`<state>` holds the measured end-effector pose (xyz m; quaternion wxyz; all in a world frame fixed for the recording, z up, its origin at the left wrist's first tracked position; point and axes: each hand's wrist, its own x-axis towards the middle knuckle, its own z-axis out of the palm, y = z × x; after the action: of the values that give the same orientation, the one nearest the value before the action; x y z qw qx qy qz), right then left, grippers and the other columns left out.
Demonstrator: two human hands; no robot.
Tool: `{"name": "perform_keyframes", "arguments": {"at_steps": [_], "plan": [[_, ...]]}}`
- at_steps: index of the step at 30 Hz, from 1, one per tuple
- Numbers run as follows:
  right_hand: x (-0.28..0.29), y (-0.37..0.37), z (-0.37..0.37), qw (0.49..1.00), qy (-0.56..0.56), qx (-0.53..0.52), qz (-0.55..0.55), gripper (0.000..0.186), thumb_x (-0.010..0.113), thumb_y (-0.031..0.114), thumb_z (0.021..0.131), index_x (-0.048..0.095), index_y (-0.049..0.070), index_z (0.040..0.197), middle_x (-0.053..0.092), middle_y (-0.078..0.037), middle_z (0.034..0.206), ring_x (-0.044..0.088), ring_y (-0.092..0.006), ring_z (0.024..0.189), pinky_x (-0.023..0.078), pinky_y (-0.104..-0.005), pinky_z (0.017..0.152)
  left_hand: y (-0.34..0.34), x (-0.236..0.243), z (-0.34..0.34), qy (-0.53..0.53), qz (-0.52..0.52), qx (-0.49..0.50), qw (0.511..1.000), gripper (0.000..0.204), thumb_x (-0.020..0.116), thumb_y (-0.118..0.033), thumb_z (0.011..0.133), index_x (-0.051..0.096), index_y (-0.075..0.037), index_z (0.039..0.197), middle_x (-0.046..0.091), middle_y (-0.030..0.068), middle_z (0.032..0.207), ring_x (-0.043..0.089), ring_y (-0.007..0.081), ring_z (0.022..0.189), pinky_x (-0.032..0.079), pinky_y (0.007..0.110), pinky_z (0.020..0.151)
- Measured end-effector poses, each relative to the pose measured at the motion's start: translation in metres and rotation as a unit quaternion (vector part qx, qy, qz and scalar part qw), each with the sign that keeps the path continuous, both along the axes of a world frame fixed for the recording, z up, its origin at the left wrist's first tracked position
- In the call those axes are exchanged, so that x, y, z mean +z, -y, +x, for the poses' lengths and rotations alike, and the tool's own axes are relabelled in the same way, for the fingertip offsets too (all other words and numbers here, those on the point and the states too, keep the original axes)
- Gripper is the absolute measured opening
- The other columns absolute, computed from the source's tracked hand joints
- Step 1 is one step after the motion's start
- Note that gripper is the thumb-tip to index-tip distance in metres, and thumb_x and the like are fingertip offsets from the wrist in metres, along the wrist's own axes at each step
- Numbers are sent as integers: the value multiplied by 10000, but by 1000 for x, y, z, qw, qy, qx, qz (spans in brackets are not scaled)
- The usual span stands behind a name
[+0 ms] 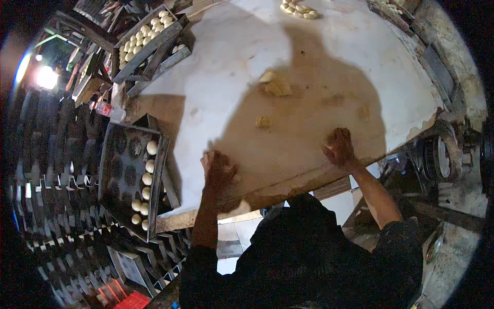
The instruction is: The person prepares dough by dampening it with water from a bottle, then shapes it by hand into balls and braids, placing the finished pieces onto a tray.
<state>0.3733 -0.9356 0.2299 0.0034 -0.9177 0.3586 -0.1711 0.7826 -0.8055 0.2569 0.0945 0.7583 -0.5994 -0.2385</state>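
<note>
Both my hands rest low on the white, flour-dusted work table (206, 92), in my shadow. My left hand (218, 169) is cupped near the front edge, fingers bent down over something I cannot make out. My right hand (338, 146), further right, curls its fingers round something hidden beneath it. Between and beyond them lie a small yellowish dough piece (263, 121) and a larger pile of dough pieces (277, 86).
A dark baking tray (120, 180) with several dough balls (152, 148) stands left. Behind it are a crate (131, 72) of dough balls, a bottle (108, 109) and stacked dark trays (56, 144). Shaped dough (301, 11) lies at the back. The table's front edge (267, 197) runs before me.
</note>
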Motion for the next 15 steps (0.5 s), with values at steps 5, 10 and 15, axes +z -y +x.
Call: {"name": "perform_keyframes", "arguments": {"at_steps": [5, 10, 15], "plan": [[-42, 48, 64, 969, 141, -80, 188, 369, 587, 284, 786, 505, -23, 974, 473, -256, 988, 438, -440, 984, 328, -529, 910, 70, 12, -79, -38, -157, 6, 987, 374, 685, -349, 766, 602, -42, 962, 564, 149, 1051, 487, 351, 1034, 345, 475, 964], [-26, -20, 50, 918, 23, 73, 389, 441, 591, 163, 794, 468, -66, 1150, 441, -285, 1218, 337, -447, 1259, 198, -508, 1107, -36, -73, -102, -7, -345, -87, 935, 233, 539, -242, 835, 602, -73, 983, 582, 159, 1028, 546, 337, 982, 400, 517, 919], [-2, 81, 37, 966, -33, -1, 255, 384, 587, 127, 806, 474, -79, 1110, 462, -299, 1177, 385, -465, 1212, 237, -548, 1082, 21, -31, -14, 93, -251, 92, 959, 115, 568, -195, 828, 605, -86, 830, 623, 116, 832, 577, 295, 870, 384, 468, 925]]}}
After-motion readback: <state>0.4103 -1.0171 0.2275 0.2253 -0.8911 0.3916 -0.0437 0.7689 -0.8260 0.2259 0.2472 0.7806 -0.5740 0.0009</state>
